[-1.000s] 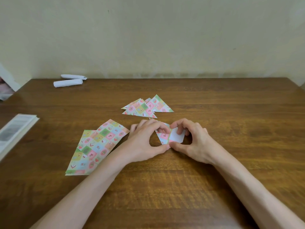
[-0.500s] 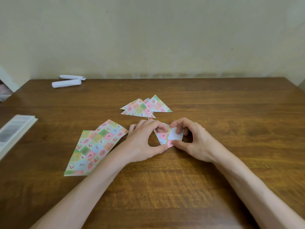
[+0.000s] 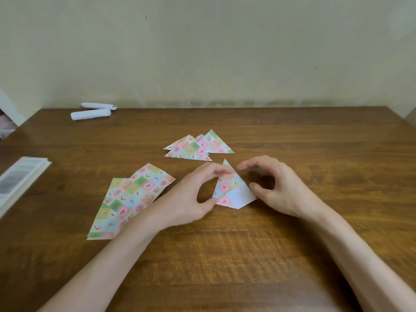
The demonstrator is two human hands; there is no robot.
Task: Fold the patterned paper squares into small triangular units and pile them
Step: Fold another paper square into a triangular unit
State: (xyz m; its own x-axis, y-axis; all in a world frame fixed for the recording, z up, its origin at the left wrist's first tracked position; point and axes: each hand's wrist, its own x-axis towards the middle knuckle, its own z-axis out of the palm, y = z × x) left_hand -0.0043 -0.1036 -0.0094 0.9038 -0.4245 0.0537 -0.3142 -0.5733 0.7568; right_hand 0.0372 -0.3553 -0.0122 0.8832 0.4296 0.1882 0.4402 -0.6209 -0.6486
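Half-folded paper (image 3: 233,191) lies on the table (image 3: 225,262) btwn both hands, approx centre, just nearer than the pile of triangles (image 3: 198,146) and apart from it. Patterned flap on its L side, white underside showing lower R, one point aimed twd the far edge.

L hand (image 3: 191,199): thumb on the paper's lower-L corner, forefinger curled over onto its upper part, so it pinches the piece. R hand (image 3: 278,188): fingers arched, thumb tip at the paper's R edge; blurred, can't tell if it actually grips.

Pile = several finished units, overlapping, fanned. Flat sheets (image 3: 130,199) stacked L of the L hand, forearm partly over them. Far L: two white paper rolls (image 3: 91,114) side by side. L edge: booklet (image 3: 20,179), cut off by frame. Wall (image 3: 202,52) behind.
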